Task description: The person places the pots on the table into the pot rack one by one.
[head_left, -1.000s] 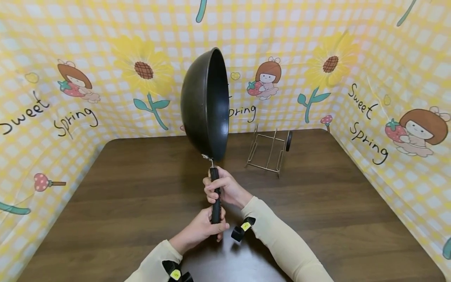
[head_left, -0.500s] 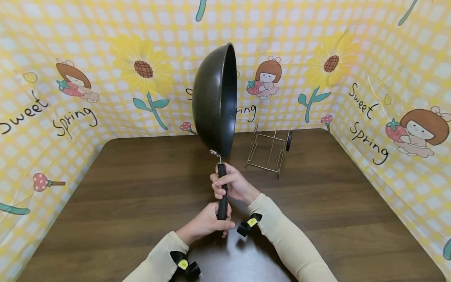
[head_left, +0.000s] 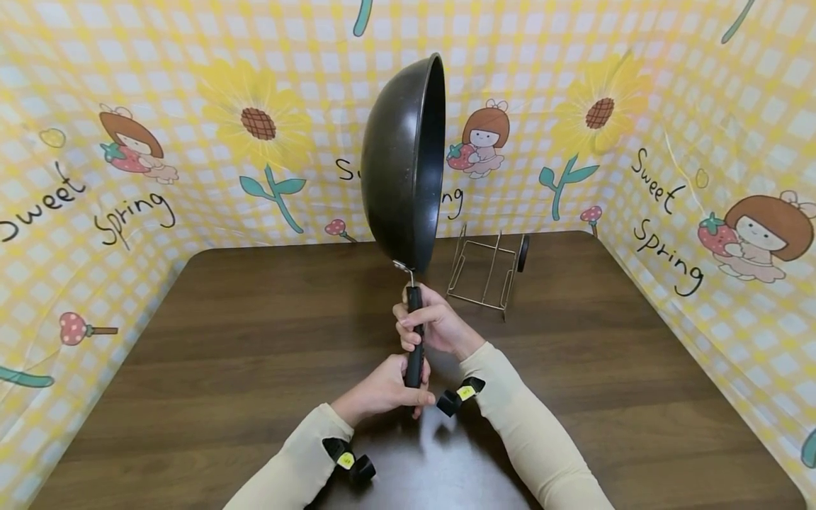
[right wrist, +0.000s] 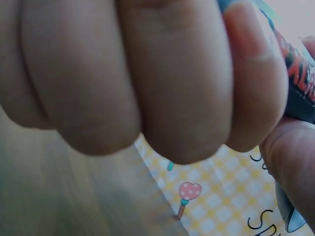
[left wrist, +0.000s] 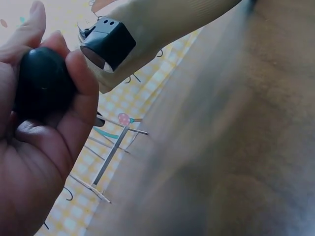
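Round matte-black wok (head_left: 403,163) held on edge above wood-grain tabletop (head_left: 255,340); smooth handle (head_left: 414,340) gripped by left hand (head_left: 382,389) and right hand (head_left: 433,326), fingers curled round.

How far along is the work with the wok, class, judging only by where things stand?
Done: the wok is lifted off the table, on edge. In hand: left hand and right hand grip its handle. Left: the wire rack beside it stands unfilled, apparently its destination.
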A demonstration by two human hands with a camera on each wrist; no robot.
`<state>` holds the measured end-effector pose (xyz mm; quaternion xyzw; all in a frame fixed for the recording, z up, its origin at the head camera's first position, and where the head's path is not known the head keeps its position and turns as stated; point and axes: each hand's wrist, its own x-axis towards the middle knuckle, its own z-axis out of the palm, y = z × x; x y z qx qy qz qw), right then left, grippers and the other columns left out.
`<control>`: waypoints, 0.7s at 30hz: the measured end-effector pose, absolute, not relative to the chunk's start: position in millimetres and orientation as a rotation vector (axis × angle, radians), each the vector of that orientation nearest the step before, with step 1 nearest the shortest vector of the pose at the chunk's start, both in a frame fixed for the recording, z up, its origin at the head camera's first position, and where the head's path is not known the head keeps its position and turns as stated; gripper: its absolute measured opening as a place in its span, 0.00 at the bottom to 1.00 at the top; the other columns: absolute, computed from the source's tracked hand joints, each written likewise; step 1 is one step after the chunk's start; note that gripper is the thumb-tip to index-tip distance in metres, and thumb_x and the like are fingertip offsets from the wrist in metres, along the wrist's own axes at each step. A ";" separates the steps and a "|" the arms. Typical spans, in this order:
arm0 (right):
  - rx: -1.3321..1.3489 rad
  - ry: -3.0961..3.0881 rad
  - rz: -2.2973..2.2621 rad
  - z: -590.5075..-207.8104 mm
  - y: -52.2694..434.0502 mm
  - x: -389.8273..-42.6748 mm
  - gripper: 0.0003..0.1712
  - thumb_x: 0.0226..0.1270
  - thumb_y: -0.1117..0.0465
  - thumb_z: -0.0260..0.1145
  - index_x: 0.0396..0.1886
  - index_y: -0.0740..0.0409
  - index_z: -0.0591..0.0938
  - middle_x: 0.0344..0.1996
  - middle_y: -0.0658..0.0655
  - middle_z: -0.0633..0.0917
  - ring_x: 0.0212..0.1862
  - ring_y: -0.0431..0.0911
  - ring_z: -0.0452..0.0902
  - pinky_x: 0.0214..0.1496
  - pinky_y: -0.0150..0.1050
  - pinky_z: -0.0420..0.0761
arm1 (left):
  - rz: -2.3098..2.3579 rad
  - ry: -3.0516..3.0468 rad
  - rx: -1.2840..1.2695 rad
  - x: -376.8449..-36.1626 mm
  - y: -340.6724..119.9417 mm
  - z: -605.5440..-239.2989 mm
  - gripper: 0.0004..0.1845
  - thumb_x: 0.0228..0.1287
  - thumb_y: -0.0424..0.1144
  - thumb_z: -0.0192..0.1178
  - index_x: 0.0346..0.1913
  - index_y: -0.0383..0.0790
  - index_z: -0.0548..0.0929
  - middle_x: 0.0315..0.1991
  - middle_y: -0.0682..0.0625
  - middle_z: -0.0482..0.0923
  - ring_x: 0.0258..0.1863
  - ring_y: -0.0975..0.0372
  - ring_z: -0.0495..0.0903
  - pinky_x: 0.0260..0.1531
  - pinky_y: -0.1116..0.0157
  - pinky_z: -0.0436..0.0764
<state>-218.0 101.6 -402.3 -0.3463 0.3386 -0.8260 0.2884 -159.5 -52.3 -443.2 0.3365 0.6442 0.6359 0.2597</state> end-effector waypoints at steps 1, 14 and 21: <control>-0.925 0.912 -2.207 -402.0 103.1 -217.8 0.18 0.57 0.82 0.41 0.33 0.54 0.65 0.19 0.51 0.67 0.18 0.40 0.69 0.25 0.33 0.76 | 1.719 1.746 0.918 -160.0 -51.1 -442.7 0.11 0.59 0.26 0.64 0.33 0.28 0.70 0.18 0.53 0.76 0.16 0.64 0.78 0.23 0.62 0.81; -0.957 0.974 -2.221 -397.8 118.4 -214.6 0.17 0.59 0.81 0.41 0.34 0.54 0.64 0.19 0.51 0.68 0.18 0.40 0.70 0.26 0.32 0.77 | 1.671 1.754 0.978 -164.2 -38.0 -440.0 0.10 0.60 0.24 0.65 0.33 0.28 0.72 0.17 0.52 0.79 0.17 0.63 0.79 0.25 0.64 0.79; -0.965 1.009 -2.227 -395.6 127.0 -214.3 0.18 0.58 0.82 0.43 0.35 0.54 0.64 0.19 0.52 0.68 0.19 0.40 0.69 0.26 0.33 0.77 | 1.644 1.779 0.998 -168.1 -32.0 -439.6 0.10 0.59 0.25 0.66 0.33 0.30 0.73 0.16 0.53 0.79 0.16 0.63 0.79 0.24 0.69 0.75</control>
